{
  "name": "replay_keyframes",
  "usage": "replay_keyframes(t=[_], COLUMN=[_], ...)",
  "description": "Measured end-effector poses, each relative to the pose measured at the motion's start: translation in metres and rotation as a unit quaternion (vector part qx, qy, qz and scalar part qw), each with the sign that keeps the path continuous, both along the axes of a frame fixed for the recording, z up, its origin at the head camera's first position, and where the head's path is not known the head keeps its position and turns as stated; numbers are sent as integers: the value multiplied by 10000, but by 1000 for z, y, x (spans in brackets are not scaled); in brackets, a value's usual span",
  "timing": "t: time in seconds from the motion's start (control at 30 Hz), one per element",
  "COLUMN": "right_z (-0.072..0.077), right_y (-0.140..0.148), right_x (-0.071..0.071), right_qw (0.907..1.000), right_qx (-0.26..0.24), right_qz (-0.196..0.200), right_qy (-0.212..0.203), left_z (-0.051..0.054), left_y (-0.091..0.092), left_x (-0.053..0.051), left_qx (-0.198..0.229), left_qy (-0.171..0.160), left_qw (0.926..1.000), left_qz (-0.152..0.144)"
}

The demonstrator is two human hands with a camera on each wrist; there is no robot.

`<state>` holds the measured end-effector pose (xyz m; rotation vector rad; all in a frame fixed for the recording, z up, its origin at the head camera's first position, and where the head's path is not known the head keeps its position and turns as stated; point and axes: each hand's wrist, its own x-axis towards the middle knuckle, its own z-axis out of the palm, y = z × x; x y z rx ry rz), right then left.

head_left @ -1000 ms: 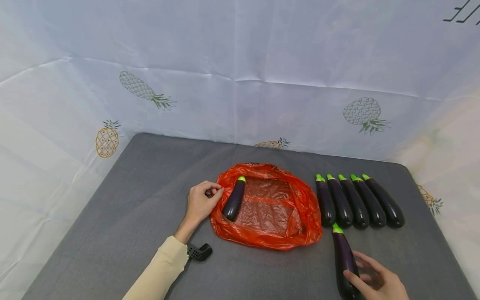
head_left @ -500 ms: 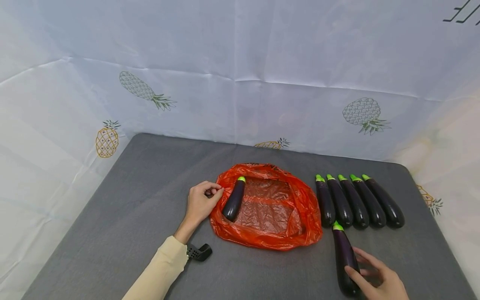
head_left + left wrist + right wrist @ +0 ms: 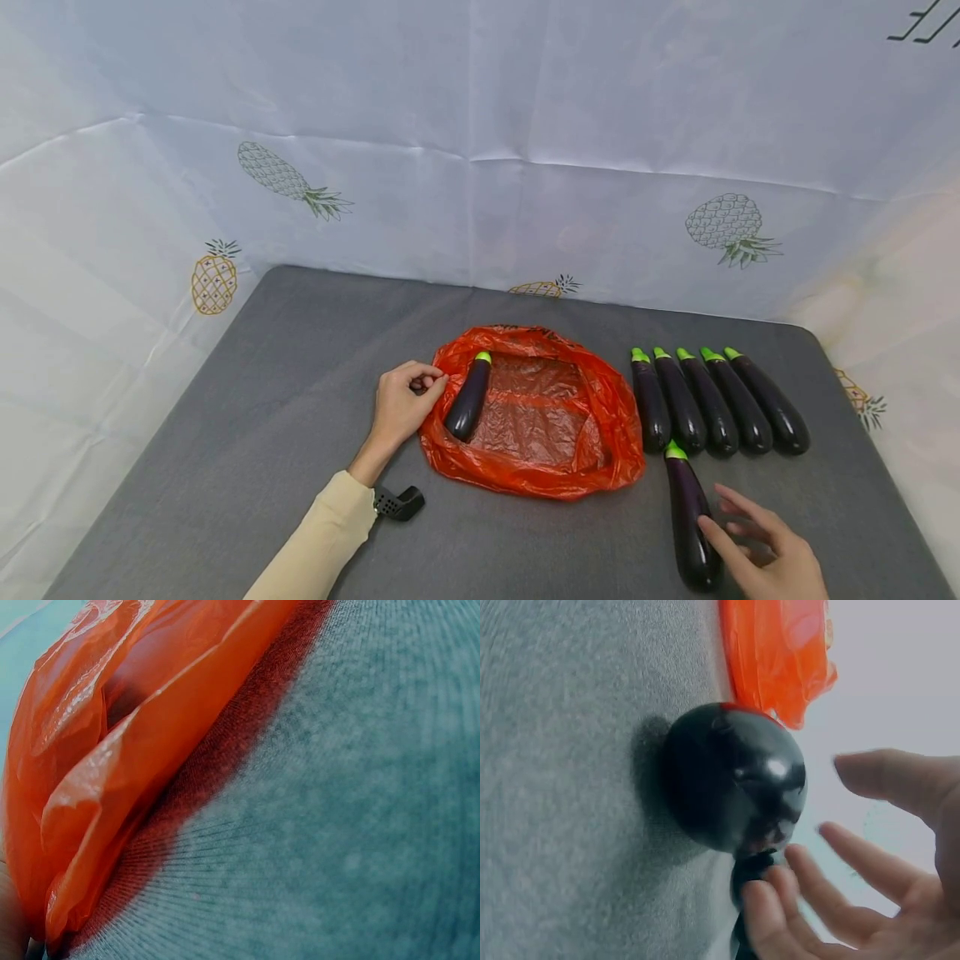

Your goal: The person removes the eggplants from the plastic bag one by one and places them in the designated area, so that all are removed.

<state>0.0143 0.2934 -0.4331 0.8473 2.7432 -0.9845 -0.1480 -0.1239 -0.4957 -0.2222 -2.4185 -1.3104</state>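
In the head view a red plastic bag (image 3: 540, 487) lies with its mouth spread wide. One dark purple eggplant (image 3: 468, 402) with a bright green stem end rests inside it, at the left. My left hand (image 3: 402, 404) pinches the bag's left rim; in the left wrist view the film gathers at the lower left corner. A single eggplant (image 3: 688, 521) lies on the table at the front right, stem pointing away. Beside it is my right hand (image 3: 768, 546), fingers spread and loosely bent; the right wrist view shows the thumb clear of the eggplant's round end (image 3: 735, 780).
A row of several eggplants (image 3: 720, 404) lies side by side right of the bag, stems toward the back. The grey table (image 3: 315, 333) ends at a pale curtain (image 3: 480, 208) printed with pineapples. A black strap piece (image 3: 401, 504) sticks out at the left wrist.
My right hand has loosened from the front eggplant and drawn slightly right. That eggplant shifted a little away from me, then settled on the table. My left hand and the bag stayed put.
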Motion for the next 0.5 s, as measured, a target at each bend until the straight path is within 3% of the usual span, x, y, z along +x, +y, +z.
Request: replay_keyframes(t=[0.2,0.5], right_z=[4,13], right_y=[-10,-17], right_x=[0,-6], right_qw=[9938,9926], right_qx=[5,-148], right_qz=[-797,-782], right_qy=[779,917], left_z=[0,0], left_y=[0,0], left_x=[0,0], left_qx=[-33,-47], left_qy=[6,-15], left_qw=[10000,10000], left_qz=[-3,21])
